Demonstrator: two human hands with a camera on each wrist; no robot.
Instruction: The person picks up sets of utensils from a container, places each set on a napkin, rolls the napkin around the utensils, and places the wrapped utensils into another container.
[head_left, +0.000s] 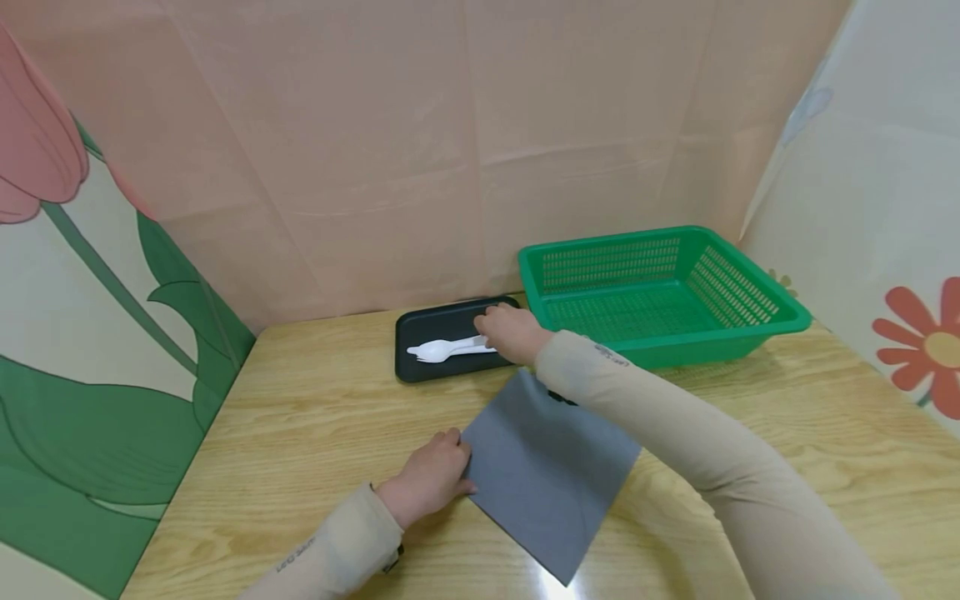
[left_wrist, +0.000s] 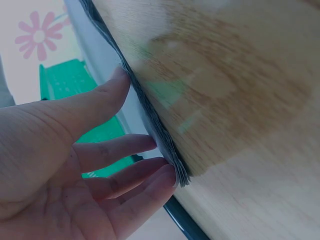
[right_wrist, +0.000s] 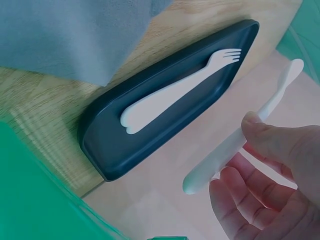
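Spoon (right_wrist: 212,162), white, gripped between thumb and fingers of the right hand (head_left: 512,332), over a black tray (right_wrist: 107,145). White fork (right_wrist: 170,100) lies in that tray, tines toward the left end as the head view has it. Grey cloth (head_left: 551,475), folded in layers, flat on the wood-grain worktop (head_left: 300,433), one corner near the tray. Left hand (head_left: 429,479) at the cloth's left edge: thumb and fingers spread apart, tips touching the layers. Green basket (head_left: 675,346), slotted sides, just right of the tray. Beige sleeves on both arms; right sleeve (head_left: 660,417) crosses above the cloth. Pink sheet (head_left: 352,167) hangs behind.
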